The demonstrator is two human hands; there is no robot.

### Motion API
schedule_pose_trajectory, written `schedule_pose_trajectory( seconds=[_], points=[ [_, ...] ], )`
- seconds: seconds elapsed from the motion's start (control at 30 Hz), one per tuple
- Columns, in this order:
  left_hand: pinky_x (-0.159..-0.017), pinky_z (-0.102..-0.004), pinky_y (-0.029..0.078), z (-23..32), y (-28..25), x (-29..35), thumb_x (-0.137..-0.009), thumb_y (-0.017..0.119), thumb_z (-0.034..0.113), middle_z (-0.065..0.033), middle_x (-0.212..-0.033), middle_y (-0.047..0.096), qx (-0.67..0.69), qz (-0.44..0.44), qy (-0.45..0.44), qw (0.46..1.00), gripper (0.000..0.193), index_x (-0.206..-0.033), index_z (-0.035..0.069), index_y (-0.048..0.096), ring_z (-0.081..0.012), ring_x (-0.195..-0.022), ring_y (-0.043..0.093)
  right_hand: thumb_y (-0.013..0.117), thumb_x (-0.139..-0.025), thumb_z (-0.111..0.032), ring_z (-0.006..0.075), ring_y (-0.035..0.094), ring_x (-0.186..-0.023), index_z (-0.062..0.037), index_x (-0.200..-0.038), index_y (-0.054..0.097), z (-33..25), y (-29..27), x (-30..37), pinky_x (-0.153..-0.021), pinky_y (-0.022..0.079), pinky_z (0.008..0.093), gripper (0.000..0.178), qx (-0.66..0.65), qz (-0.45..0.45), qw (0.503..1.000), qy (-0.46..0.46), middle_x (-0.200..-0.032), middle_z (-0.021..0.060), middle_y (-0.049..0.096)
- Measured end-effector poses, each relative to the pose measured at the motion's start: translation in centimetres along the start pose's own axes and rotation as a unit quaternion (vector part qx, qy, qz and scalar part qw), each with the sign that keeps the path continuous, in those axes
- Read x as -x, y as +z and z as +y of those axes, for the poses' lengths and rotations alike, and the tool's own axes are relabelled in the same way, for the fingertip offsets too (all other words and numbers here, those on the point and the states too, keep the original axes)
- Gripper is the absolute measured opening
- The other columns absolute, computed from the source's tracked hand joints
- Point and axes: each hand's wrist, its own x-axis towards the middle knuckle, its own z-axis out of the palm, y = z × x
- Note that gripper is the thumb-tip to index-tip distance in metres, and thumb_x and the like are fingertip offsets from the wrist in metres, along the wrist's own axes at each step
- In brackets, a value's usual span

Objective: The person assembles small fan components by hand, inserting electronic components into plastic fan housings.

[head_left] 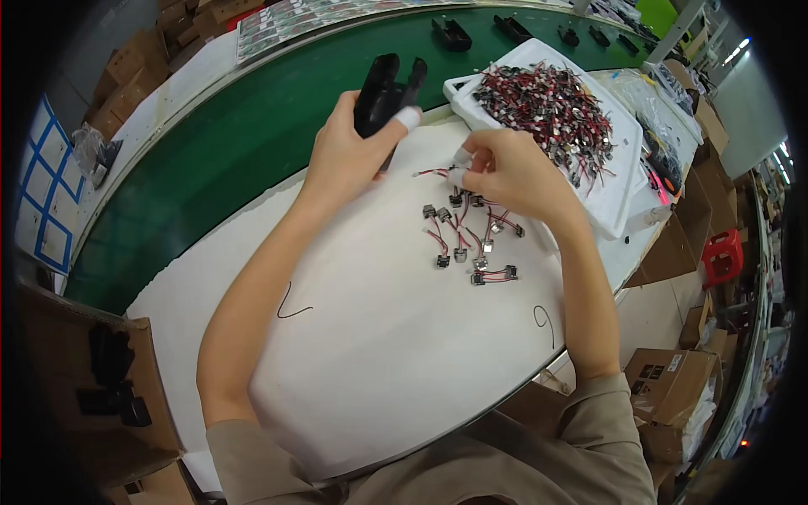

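Observation:
A black plastic housing (376,101) with two upright prongs is gripped in my left hand (343,156), raised over the far edge of the white work surface (379,353). White covers sit on some of my fingertips. To its right, my right hand (526,172) has thumb and fingers pinched together. Thin red and black wires (433,172) stick out from that pinch, apparently part of a small wired connector mostly hidden by the fingers. Below this hand, several small metal connectors (459,252) with red and black leads lie loosely scattered on the white sheet.
A white foam tray (619,215) heaped with wired connectors (547,109) stands at the right. Beyond runs a green conveyor belt (194,172) carrying black housings (452,35). An open cardboard box (156,379) with black parts is at left; a red stool (721,257) stands right.

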Motion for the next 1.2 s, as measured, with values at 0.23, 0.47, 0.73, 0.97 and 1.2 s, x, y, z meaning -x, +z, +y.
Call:
schedule_pose_trajectory(
  seconds=[0.23,0.47,0.73,0.97,1.2],
  points=[
    [-0.047,-0.0269,0.051,0.6,-0.2,0.3,-0.072,0.069,0.036,-0.0053,-0.076,0.049,0.26,-0.069,-0.131,0.954,0.048,-0.093,0.0,0.046,-0.0167,-0.056,0.06,0.056,-0.062,0.0,0.0285,0.059,-0.063,0.0054,-0.089,0.059,-0.5,1.9,1.0,-0.062,0.047,0.0344,0.028,0.093,-0.021,0.993,-0.072,-0.069,0.016,0.061],
    [-0.051,-0.028,0.053,0.5,0.2,0.7,-0.065,0.075,0.017,-0.0107,-0.084,0.053,0.313,-0.126,-0.139,0.931,0.049,-0.097,-0.001,0.043,-0.0186,-0.062,0.062,0.054,-0.064,0.0,0.0246,0.058,-0.064,0.0073,-0.087,0.06,-1.3,1.7,0.7,-0.062,0.046,0.0306,0.024,0.035,-0.047,0.998,-0.03,-0.072,0.015,0.061],
    [-0.062,-0.0313,0.051,0.2,0.7,1.3,-0.067,0.064,0.009,-0.0083,-0.091,0.053,0.307,-0.21,-0.09,0.924,0.061,-0.122,0.01,0.039,-0.0173,-0.071,0.058,0.054,-0.073,0.0,0.0182,0.057,-0.065,0.0046,-0.091,0.062,-0.3,1.0,-0.4,-0.061,0.046,0.0265,0.021,-0.188,0.15,0.961,-0.137,-0.079,0.0107,0.057],
    [-0.063,-0.0363,0.051,0.9,0.9,1.6,-0.074,0.045,0.022,-0.0134,-0.091,0.053,0.387,-0.305,-0.162,0.855,0.052,-0.124,0.011,0.036,-0.0224,-0.072,0.058,0.057,-0.068,0.005,0.0186,0.06,-0.064,-0.0009,-0.096,0.054,-1.2,1.3,-0.4,-0.059,0.047,0.0276,0.028,-0.113,0.247,0.936,-0.223,-0.071,0.0064,0.06],
    [-0.054,-0.0374,0.051,0.7,0.9,1.4,-0.079,0.036,0.027,-0.0148,-0.09,0.053,0.432,-0.311,-0.219,0.818,0.045,-0.119,0.007,0.038,-0.023,-0.069,0.057,0.059,-0.067,0.004,0.0188,0.059,-0.06,-0.003,-0.105,0.037,-1.2,1.4,-0.3,-0.053,0.045,0.0276,0.044,-0.131,0.212,0.952,-0.18,-0.07,0.01,0.06]
  ],
)
